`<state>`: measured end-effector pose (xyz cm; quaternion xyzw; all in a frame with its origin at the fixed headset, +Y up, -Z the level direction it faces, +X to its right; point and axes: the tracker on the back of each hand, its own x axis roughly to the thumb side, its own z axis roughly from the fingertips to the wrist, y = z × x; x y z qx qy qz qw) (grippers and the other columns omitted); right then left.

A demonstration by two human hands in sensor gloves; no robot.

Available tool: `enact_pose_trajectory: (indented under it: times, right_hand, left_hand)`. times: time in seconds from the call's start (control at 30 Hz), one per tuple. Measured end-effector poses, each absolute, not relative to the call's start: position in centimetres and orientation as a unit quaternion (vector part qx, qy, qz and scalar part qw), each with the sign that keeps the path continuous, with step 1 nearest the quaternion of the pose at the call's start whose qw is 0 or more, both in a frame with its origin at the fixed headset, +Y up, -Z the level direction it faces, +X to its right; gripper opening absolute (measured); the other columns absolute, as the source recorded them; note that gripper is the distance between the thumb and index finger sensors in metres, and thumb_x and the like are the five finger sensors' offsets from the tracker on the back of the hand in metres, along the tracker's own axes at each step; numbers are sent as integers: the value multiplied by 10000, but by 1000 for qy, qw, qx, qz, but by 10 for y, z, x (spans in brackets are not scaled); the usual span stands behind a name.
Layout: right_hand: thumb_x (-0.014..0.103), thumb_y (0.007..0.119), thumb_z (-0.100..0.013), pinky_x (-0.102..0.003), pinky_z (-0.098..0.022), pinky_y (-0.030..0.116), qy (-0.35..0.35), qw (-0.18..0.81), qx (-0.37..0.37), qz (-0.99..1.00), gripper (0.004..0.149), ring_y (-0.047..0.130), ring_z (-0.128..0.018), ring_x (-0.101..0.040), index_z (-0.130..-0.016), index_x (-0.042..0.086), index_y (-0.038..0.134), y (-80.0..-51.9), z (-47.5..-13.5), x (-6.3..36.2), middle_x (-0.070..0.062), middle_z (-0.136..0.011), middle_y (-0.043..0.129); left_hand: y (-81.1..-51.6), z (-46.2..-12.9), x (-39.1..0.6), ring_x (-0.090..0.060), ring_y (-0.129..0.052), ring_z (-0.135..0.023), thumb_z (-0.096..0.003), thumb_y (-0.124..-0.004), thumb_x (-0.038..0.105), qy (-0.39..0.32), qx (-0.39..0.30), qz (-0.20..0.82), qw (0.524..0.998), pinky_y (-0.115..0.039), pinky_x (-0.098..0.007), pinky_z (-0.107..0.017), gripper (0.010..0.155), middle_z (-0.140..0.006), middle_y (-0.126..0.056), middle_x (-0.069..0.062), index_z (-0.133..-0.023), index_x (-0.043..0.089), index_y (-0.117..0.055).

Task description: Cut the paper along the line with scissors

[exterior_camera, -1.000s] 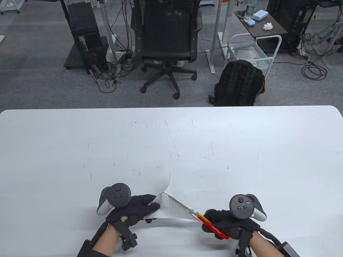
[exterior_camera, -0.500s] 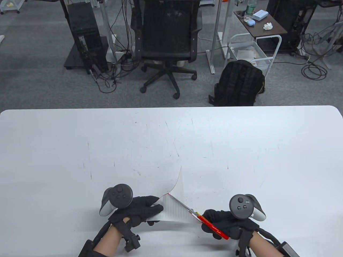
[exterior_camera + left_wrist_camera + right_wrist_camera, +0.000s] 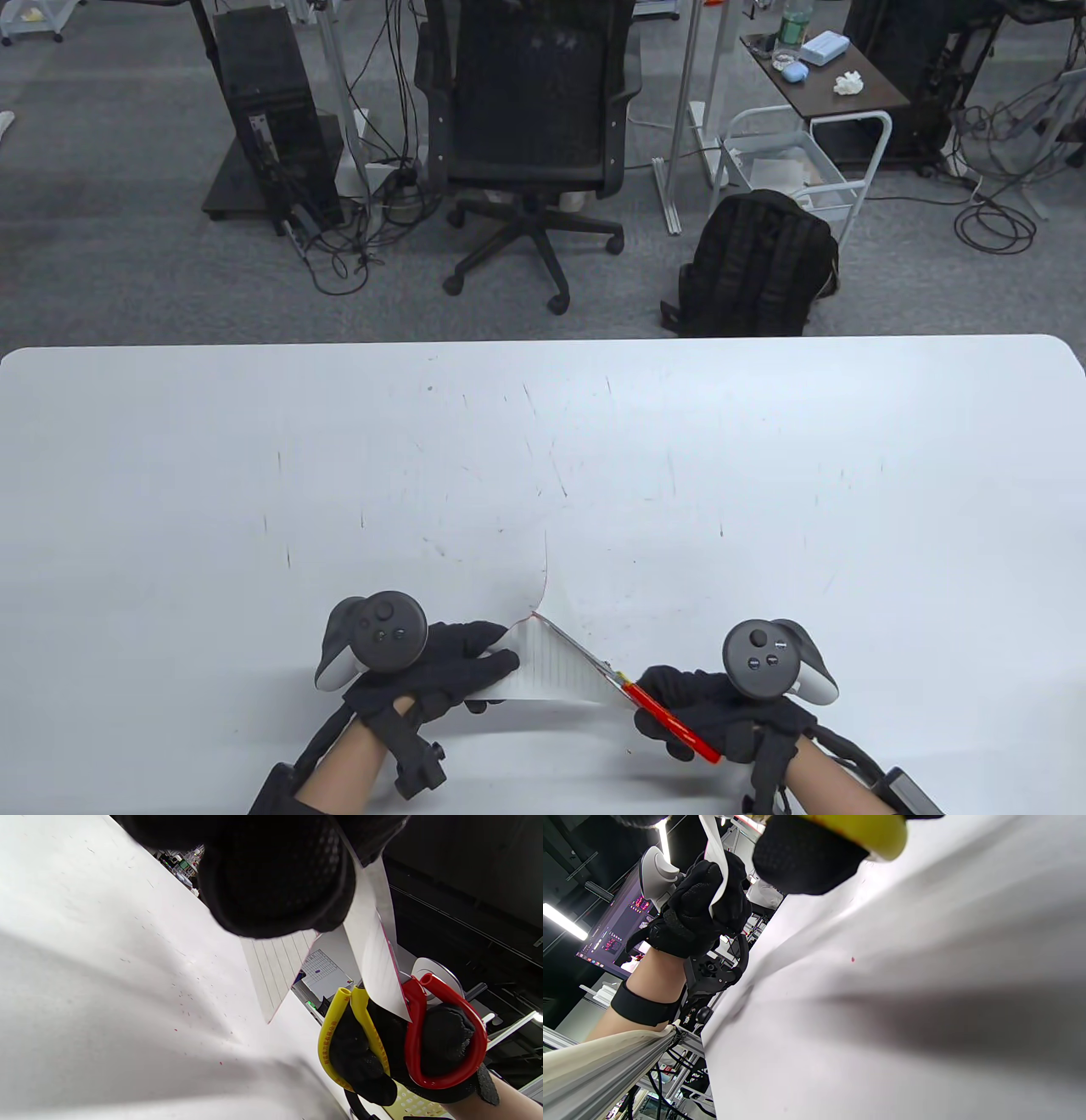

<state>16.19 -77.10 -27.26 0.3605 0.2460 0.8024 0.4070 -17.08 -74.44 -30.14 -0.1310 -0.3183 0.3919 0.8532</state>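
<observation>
Scissors [image 3: 594, 660] mid-cut through lined paper [image 3: 551, 666], frame bottom centre.
Left hand [image 3: 441, 666] pinches the paper; right hand [image 3: 713, 705] grips the handles; the cut flap has swung back left, the cut unfinished.

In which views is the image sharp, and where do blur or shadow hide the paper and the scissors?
Table view: sharp, evenly lit; the paper blends into the white table. Left wrist view: the scissors are clear, while the left hand is a dark mass. Right wrist view: the table is smeared, with a broad shadow.

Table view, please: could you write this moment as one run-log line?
left hand holds paper | right hand holds scissors | blades in paper | paper above table | cut unfinished
</observation>
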Motion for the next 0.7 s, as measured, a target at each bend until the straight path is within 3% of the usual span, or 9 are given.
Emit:
enact_pose_trajectory:
  times: [0.7]
  right_hand:
    - [542,599,-591,-390,-369,727,230,409,354,809,606,924,-373,-119,-908,25,605,-769,-272,160,-184,-678,836]
  left_hand:
    - [-745,-301,-170,-53,-1019,-331,-601,-714,431,-292,-136,389,863,-850,-185,-270,393,-504,-1012,49,-872,170,-827]
